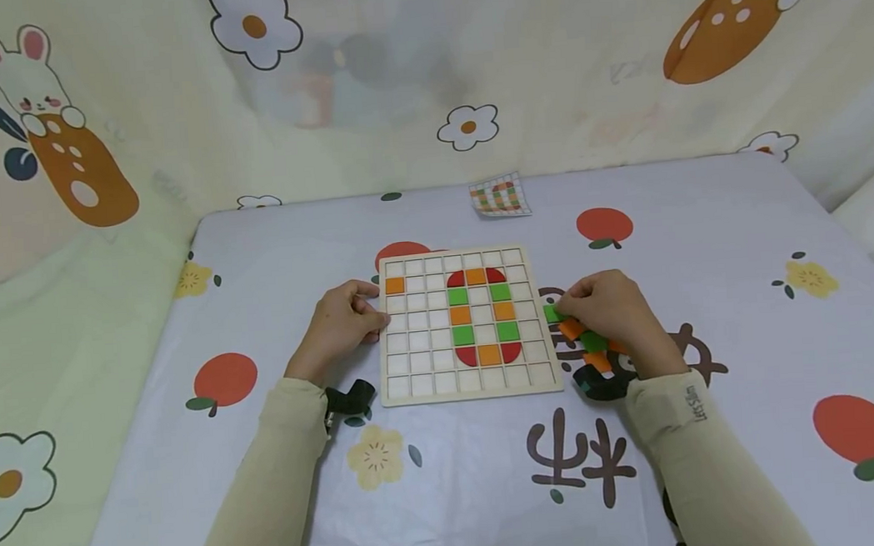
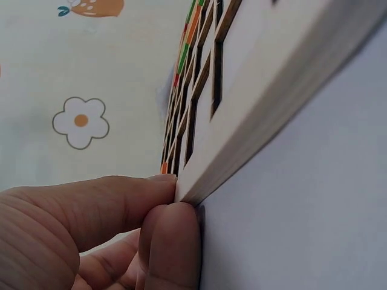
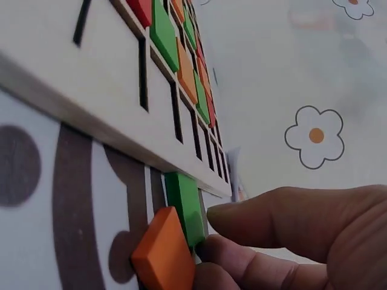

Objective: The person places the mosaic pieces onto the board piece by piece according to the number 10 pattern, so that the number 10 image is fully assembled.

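A square wooden grid board lies on the table, with a rounded ring of red, orange and green tiles in its cells. One orange tile sits alone near the upper left corner. My left hand pinches the board's left edge, the thumb over the rim and the fingers against its side. Right of the board, my right hand pinches a green tile between thumb and fingers, close beside the frame. An orange tile lies against it. Part of the tile pile is hidden under this hand.
More loose green and orange tiles lie under the right hand and wrist. A small card with a coloured grid pattern rests at the table's back edge. Behind it hangs a printed curtain. The tablecloth has fruit and flower prints.
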`<state>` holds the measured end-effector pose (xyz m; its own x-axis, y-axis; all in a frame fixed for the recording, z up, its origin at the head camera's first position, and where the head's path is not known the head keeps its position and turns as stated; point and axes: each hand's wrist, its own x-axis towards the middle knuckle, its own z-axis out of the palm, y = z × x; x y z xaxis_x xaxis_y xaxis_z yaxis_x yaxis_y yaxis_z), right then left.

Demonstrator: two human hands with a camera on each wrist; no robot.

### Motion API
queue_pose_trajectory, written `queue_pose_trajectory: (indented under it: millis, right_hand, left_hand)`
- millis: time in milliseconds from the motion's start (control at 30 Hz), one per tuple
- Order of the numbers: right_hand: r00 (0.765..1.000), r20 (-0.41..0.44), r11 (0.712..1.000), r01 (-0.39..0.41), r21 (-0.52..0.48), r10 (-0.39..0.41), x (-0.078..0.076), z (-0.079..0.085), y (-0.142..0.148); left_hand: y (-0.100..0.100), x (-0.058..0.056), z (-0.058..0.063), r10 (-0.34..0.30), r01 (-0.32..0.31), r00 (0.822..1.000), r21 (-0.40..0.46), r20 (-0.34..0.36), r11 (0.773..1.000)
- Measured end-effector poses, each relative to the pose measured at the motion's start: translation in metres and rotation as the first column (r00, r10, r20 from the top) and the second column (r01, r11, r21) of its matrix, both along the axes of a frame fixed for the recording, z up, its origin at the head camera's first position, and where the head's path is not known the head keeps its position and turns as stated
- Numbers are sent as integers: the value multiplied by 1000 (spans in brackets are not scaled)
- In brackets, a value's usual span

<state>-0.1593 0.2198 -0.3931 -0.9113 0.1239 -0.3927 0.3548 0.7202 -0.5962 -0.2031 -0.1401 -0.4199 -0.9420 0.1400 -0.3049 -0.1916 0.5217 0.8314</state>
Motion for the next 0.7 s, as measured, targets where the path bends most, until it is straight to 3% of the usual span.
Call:
queue_pose_trajectory:
  millis: [167,433,533,700]
  right_hand:
    - [1000,29,998,14,-55,-13,2,5,-1]
    - [991,0,983,-132,124,133,7,12,2]
    - [988,0,982,-154,109,155,7,11,2]
    - [993,24,993,-115,37,114,8,8,5]
  left_hand:
    - [1,-1,0,1,-1,1000,1,-2,1000]
    - [2,-1,1,12,-12,1000,-2,13,1000]
    - [2,0,2,20,-20,1000,-5,19,1000]
    - [1,0,2,21,-21,999,-1,25,1000]
